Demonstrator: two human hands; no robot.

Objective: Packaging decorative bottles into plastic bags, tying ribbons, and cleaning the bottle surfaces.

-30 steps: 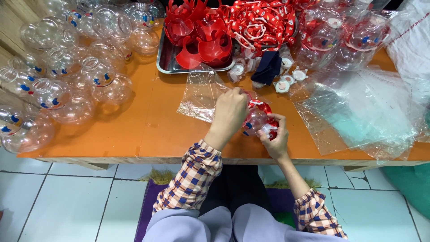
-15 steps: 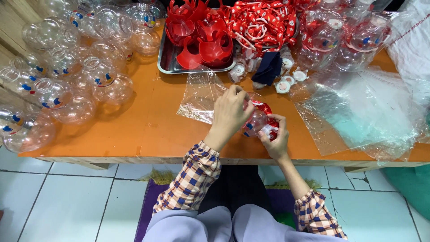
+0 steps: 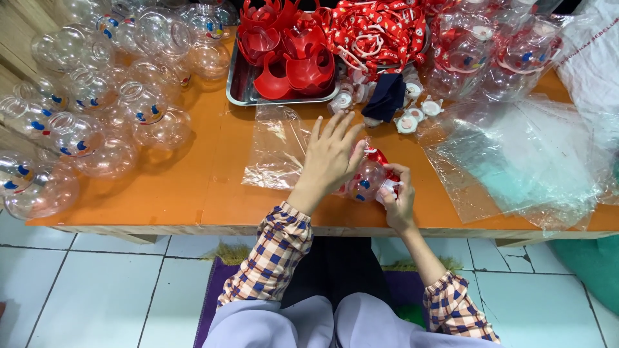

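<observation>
One clear plastic globe (image 3: pixel 366 182), with red parts and a small blue mark showing through its wall, sits between a worker's two hands near the front edge of the orange tabletop (image 3: pixel 213 187); the right hand (image 3: pixel 398 193) has its grip closed on the globe's right end, fingertips pinching a small white piece there, while the left hand (image 3: pixel 332 158) lies over the globe's left side with fingers spread and loose, steadying rather than clasping. The step in hand looks like assembly, the fitting of the small white piece to the globe; the next move would seem to call for a firm hold by the left hand and a careful press or twist by the right, though how far the piece is seated cannot be told. Under and just behind the hands lies a clear plastic bag (image 3: pixel 278 151); a larger sheet of clear plastic (image 3: pixel 522 161) spreads to the right. Further back stands a metal tray (image 3: pixel 240 84) of red cup-shaped parts (image 3: pixel 290 58), with red printed ribbons (image 3: pixel 374 29) beside it and small white pieces (image 3: pixel 412 116) near a dark cloth (image 3: pixel 389 96). Many empty clear globes (image 3: pixel 97 109) crowd the left end; filled globes (image 3: pixel 490 51) stand far right.
</observation>
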